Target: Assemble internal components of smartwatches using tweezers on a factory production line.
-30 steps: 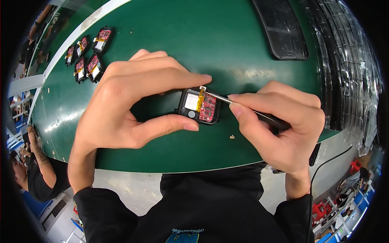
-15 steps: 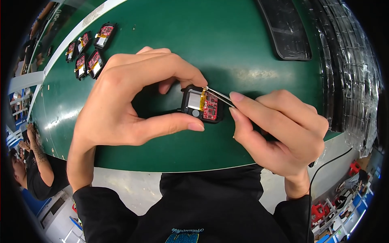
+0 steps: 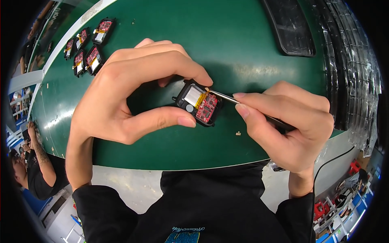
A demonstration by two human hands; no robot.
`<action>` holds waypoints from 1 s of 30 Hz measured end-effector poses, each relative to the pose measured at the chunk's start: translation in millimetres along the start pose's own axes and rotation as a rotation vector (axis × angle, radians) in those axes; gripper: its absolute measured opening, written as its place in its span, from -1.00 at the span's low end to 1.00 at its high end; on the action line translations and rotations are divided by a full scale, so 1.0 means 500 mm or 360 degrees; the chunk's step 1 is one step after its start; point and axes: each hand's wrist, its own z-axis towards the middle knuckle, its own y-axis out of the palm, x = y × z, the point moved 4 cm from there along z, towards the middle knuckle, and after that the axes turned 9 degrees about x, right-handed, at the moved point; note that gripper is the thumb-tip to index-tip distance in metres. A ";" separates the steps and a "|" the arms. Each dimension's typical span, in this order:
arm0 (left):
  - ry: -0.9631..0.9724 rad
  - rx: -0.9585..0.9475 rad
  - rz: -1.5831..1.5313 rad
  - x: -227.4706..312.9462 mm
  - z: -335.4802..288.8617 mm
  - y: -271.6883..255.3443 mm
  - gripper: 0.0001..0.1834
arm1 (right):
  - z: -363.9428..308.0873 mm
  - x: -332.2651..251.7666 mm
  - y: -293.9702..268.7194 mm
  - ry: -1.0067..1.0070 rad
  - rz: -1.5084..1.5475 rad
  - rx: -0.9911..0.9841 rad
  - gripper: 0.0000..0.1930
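Between the thumb and forefinger of my left hand (image 3: 117, 93) is a small black device housing (image 3: 197, 103), its inside facing up. In it lie a red circuit board (image 3: 207, 107), a silver battery cell (image 3: 192, 95), yellow tape and a grey disc. My right hand (image 3: 293, 121) pinches metal tweezers (image 3: 227, 98). Their tips meet the upper edge of the housing, beside my left fingertip, at a tiny tan piece (image 3: 207, 89). Whether the tips grip that piece is too small to tell.
Several similar open housings (image 3: 94, 59) lie at the far left of the green table (image 3: 170, 156). A black tray (image 3: 289, 30) sits at the far right, beside stacked clear plastic trays (image 3: 352, 69). A small tan scrap (image 3: 238, 133) lies near my right hand. Another person (image 3: 42, 170) sits at left.
The housing has tilted clockwise in my left hand. My right hand has shifted slightly right, and the tweezers' tips now look closer together. The tan scrap on the table has come into view.
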 end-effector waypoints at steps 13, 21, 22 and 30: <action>0.0129 -0.0072 0.0138 0.014 0.009 0.001 -0.31 | 0.001 -0.001 0.008 -0.0043 0.0036 -0.0047 -0.77; 0.0094 -0.0060 0.0129 0.017 0.004 -0.001 -0.31 | -0.006 -0.001 0.007 -0.0111 0.0060 0.0011 -0.76; 0.0105 -0.0054 0.0118 0.016 0.005 0.000 -0.32 | -0.008 -0.001 0.007 -0.0128 0.0059 0.0005 -0.76; 0.0061 -0.0040 0.0137 0.015 0.001 -0.004 -0.36 | -0.012 -0.003 0.019 -0.0202 0.0026 0.0091 -0.77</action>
